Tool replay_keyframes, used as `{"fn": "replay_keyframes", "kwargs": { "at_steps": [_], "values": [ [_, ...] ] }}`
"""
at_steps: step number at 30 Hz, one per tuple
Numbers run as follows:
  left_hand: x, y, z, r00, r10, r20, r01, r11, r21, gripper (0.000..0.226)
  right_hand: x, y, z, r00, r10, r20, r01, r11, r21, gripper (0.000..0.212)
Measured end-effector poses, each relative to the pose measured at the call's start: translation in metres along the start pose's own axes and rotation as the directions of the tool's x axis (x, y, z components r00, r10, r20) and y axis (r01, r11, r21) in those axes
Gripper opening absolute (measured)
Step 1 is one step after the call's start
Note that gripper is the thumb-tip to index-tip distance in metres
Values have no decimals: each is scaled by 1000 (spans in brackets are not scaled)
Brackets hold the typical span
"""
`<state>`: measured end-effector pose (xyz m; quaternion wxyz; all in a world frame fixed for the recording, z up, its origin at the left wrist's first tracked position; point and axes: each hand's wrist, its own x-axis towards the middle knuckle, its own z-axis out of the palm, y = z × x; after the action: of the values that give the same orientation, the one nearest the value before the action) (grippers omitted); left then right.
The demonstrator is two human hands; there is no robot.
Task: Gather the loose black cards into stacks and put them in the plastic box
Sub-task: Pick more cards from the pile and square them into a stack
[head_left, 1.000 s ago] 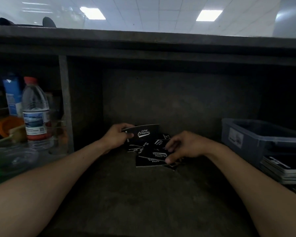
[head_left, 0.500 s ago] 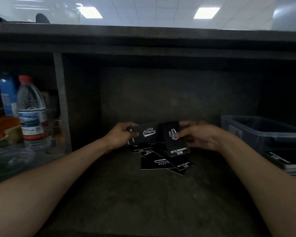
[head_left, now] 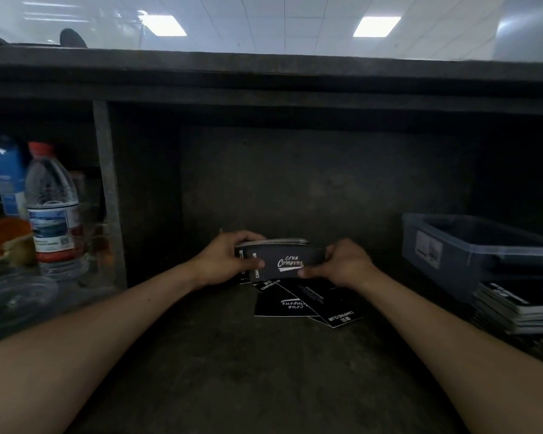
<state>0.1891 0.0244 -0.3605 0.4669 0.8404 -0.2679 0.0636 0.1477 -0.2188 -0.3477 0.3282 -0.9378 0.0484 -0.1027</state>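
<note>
The stack (head_left: 282,261) is a thin deck of matte black cards, rectangular, with white script lettering on the front face and pale edges showing along the top. It is held upright well left of the box (head_left: 470,245), just above the shelf (head_left: 232,371). The left hand (head_left: 223,261) grips its left end, thumb across the front and fingers curled over the top; the right hand (head_left: 345,264) pinches its right end, thumb at the lower corner. Under the stack, also left of the box, loose cards (head_left: 298,305) lie flat and overlapping at odd angles, black with white print, one reading upside down. The box is translucent grey-blue plastic, rectangular, with a rolled rim and a pale label on one wall; its contents cannot be told. Just in front of the box sits a pile (head_left: 521,305) of black cards with whitish edges. The shelf is dark, dull and rough. Far left of the box, past an upright post (head_left: 107,195), stand a clear ribbed bottle (head_left: 52,211) with a red cap, a blue carton (head_left: 8,180) and an orange lid (head_left: 3,236) — all blurred.
</note>
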Motion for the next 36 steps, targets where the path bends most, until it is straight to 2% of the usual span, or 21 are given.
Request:
{"fn": "replay_keyframes", "kwargs": {
  "at_steps": [1,3,5,8,11,13,16,20,22,23,25,26,28,30,33,35,36],
  "values": [
    [1,-1,0,1000,8,-21,-8,1000,-9,44,-2,-3,-6,999,20,42,-15,995,-102,54],
    [3,-2,0,998,-5,-68,0,997,-72,45,-5,-6,-20,976,91,199,-54,982,-183,66],
    [5,-4,-2,993,-17,-117,3,993,-120,49,-13,-11,-31,925,132,355,-14,949,-315,74],
    [5,-7,-2,991,-16,-130,4,995,-97,49,-20,-18,-37,906,89,413,73,930,-361,65],
    [4,-8,1,995,-15,-95,10,998,-57,46,-19,-18,-36,891,56,450,77,959,-273,53],
    [5,-7,1,996,-19,-91,14,998,-56,45,-17,-16,-34,884,69,462,18,983,-182,51],
    [6,-5,2,994,-51,-95,41,994,-104,43,-12,-11,-35,918,57,392,-90,994,66,27],
    [4,-3,2,995,-80,-60,72,991,-114,46,-3,-8,-31,970,81,229,-180,872,454,13],
    [3,-3,0,997,-79,-22,76,991,-113,46,-2,-7,-24,979,112,171,-193,792,580,7],
    [4,-2,-1,996,-85,-7,83,990,-115,42,-2,-7,-19,980,125,155,-195,758,622,3],
    [4,-2,-2,996,-90,16,92,984,-154,34,0,-5,-8,982,117,150,-188,711,677,16],
    [3,-2,-3,996,-82,41,88,980,-176,37,0,-5,-5,982,98,159,-182,688,702,23],
    [1,-1,-4,993,-81,88,96,979,-177,61,3,-6,-2,980,25,198,-167,642,749,28],
    [-2,2,-3,994,-80,78,89,988,-123,65,5,-8,-2,963,-60,263,-169,625,762,26],
    [-3,3,0,998,-59,22,59,998,-26,50,5,-7,-5,931,-136,339,-164,674,720,34],
    [0,-1,2,999,-46,1,46,999,-23,46,2,-4,-13,917,-185,353,-58,813,579,37],
    [-1,-1,3,999,-43,0,43,998,-38,46,-1,-2,-19,898,-218,382,33,900,436,40]
  ]
}}
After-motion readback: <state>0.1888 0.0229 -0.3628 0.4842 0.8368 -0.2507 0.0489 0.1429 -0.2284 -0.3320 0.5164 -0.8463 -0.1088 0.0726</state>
